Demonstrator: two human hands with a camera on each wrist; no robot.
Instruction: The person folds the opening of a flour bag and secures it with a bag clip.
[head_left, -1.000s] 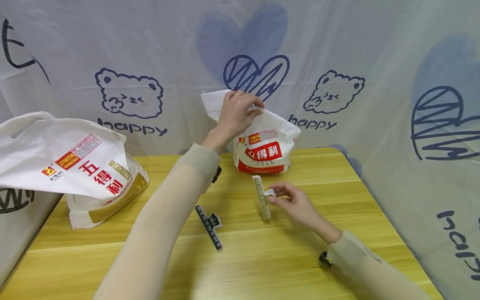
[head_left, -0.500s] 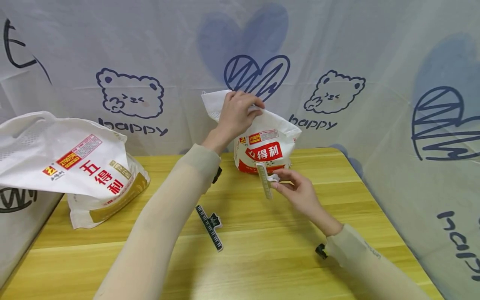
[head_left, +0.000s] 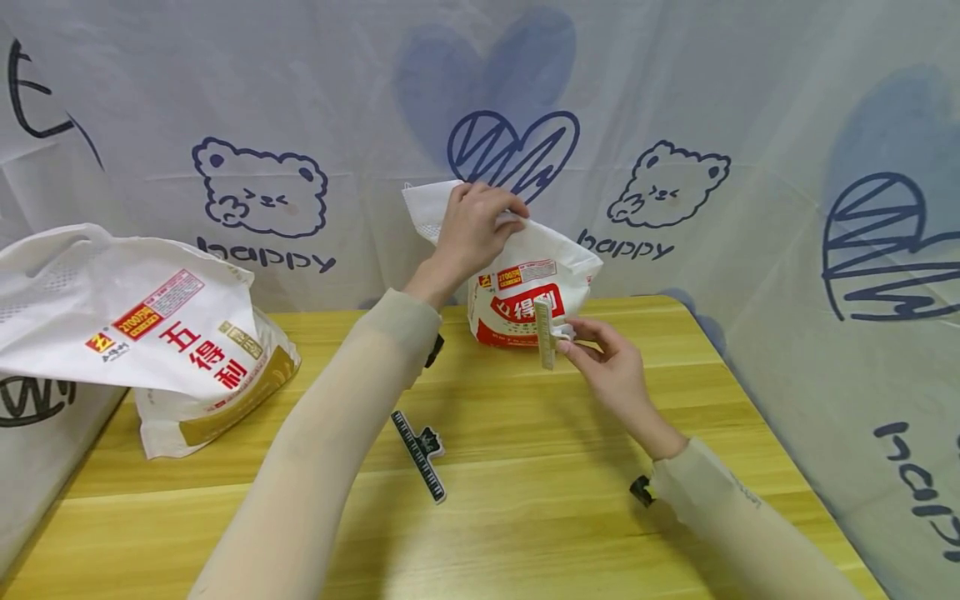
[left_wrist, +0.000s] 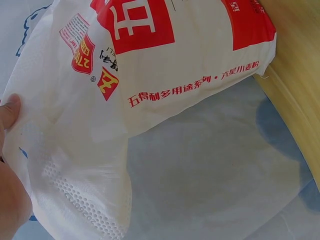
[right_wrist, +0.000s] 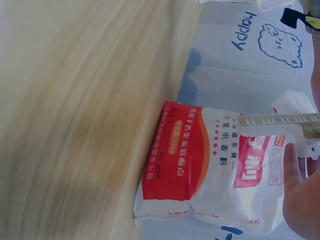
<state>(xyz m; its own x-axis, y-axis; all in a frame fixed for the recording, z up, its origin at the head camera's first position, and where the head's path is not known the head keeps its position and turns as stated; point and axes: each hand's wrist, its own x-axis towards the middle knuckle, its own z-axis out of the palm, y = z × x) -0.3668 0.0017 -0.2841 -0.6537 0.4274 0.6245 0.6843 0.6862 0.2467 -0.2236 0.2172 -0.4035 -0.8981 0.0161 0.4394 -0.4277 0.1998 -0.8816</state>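
A white and red flour bag stands at the back of the table. My left hand grips its folded top edge; the left wrist view shows the bag's white upper part beside the thumb. My right hand pinches a pale sealing clip by its handle, in front of the bag's lower right. In the right wrist view, the clip's long ridged bar overlaps the bag's printed front. Whether the clip touches the bag cannot be told. A black clip with a piano-key pattern lies on the table near my left forearm.
A second flour bag, white and gold, leans at the left of the wooden table, its top flopped leftward. A printed cloth hangs behind the table and along its sides.
My right hand has lifted the pale clip from the table's middle, moving it away from me and slightly right, toward the bag. The left hand and both bags have stayed in place.
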